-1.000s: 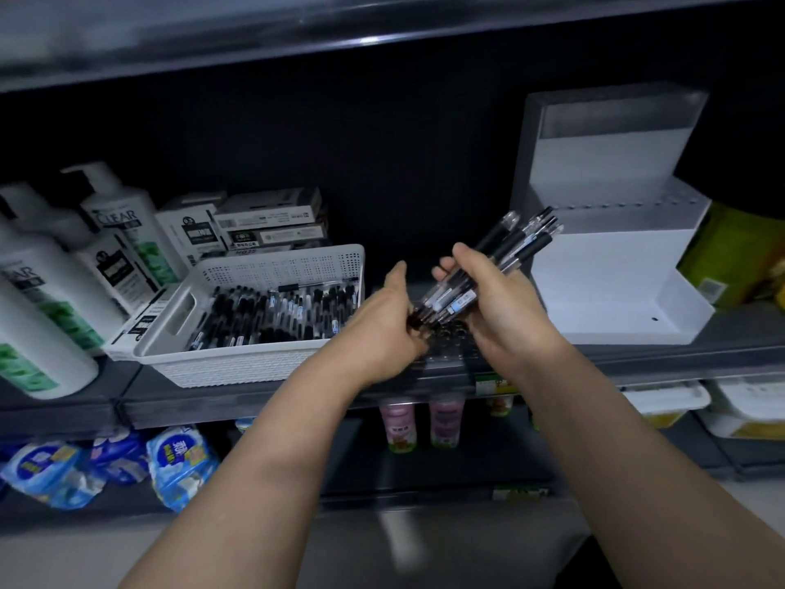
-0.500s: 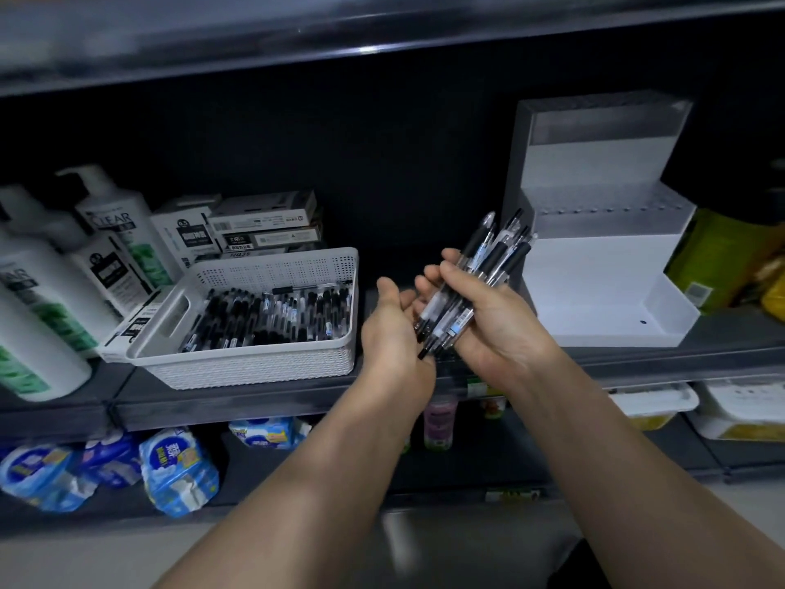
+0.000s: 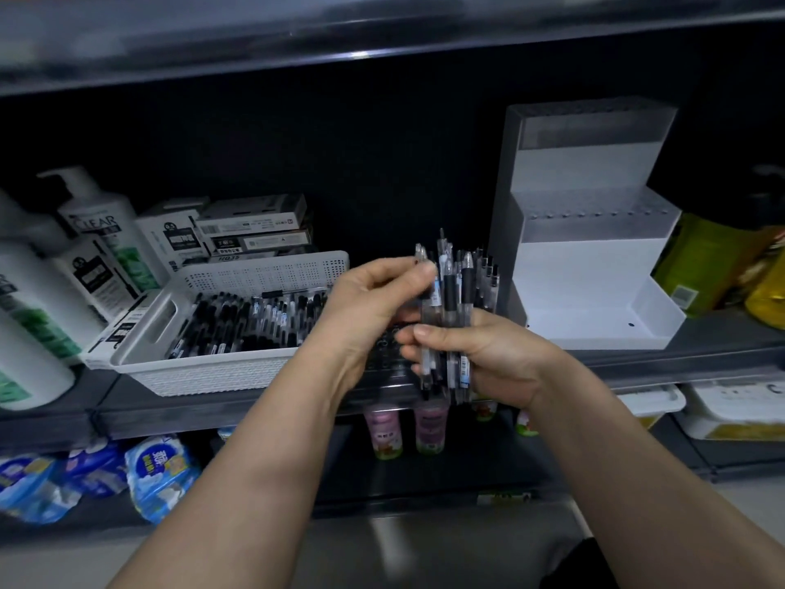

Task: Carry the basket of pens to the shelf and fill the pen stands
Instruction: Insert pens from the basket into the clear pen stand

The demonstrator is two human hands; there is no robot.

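The right hand [image 3: 492,359] was closed around a bundle of pens [image 3: 452,303] and held it almost upright in front of the shelf [image 3: 701,346], with the pen ends sticking out above and below the fist. The left hand [image 3: 365,303] came from the left side, and its thumb and fingertips pinched a single pen [image 3: 419,253] at the upper left edge of the bundle; whether this pen was already free of the others I cannot tell. Behind the two hands, on the shelf, lay a dark stand with round holes [image 3: 384,348], mostly hidden by them. The white basket [image 3: 229,374] stood on the same shelf to the left of the hands, and many loose pens [image 3: 255,318] with black and clear bodies lay in it. To the right of the hands stood a white stepped pen stand [image 3: 582,286] with a row of small holes on its middle step. White shampoo bottles [image 3: 104,231] and small stacked boxes [image 3: 255,225] stood behind and left of the basket. Yellow-green packets [image 3: 707,265] leaned at the far right. On the lower shelf there were pink bottles [image 3: 384,431] and blue packs [image 3: 161,474].
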